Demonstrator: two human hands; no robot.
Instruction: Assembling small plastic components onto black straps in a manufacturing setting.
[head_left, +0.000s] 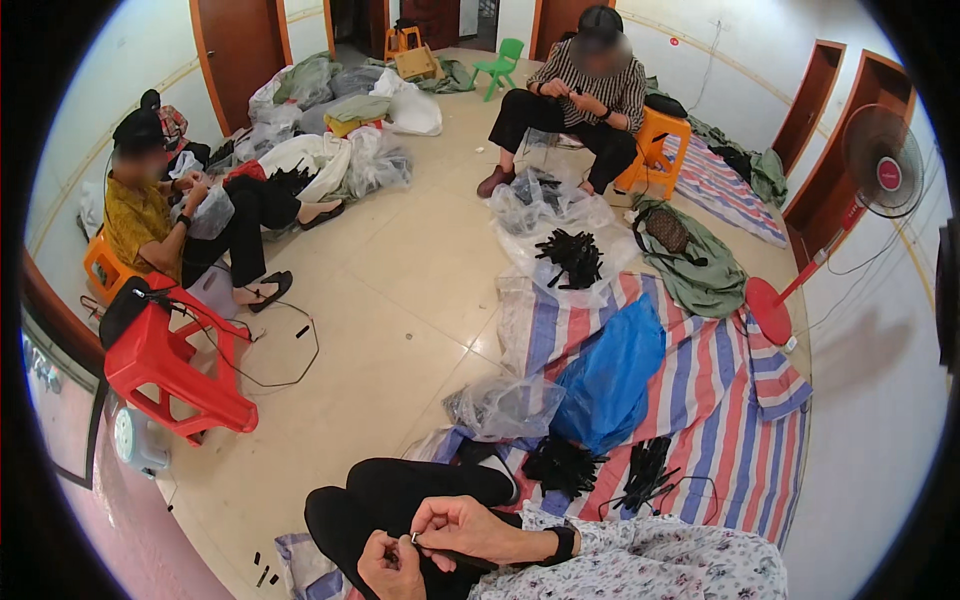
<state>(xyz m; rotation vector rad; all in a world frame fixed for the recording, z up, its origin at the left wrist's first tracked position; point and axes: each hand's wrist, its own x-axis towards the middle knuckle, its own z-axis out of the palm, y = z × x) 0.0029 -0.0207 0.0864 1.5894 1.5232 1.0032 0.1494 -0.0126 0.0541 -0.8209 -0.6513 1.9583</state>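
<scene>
Over my dark trousers (378, 497), my two hands meet at the fingertips. My right hand (462, 528), with a black band at its wrist, pinches a small shiny piece (415, 538) between thumb and finger. Close against it, my left hand (388, 568) is curled with thumb and fingers together; what it grips is too small and hidden to name. A dark strip shows under my right palm, partly covered. Past my knees lie a pile of short black strips (563, 466) and a looser bunch of longer black strips (645, 476).
A striped tarp (705, 420) bears a blue plastic bag (615, 375) and a clear bag (505, 405). Left stands a red stool (180, 350) with a trailing cable. Two people sit working, one by another black pile (570, 260). A floor fan (770, 310) stands right.
</scene>
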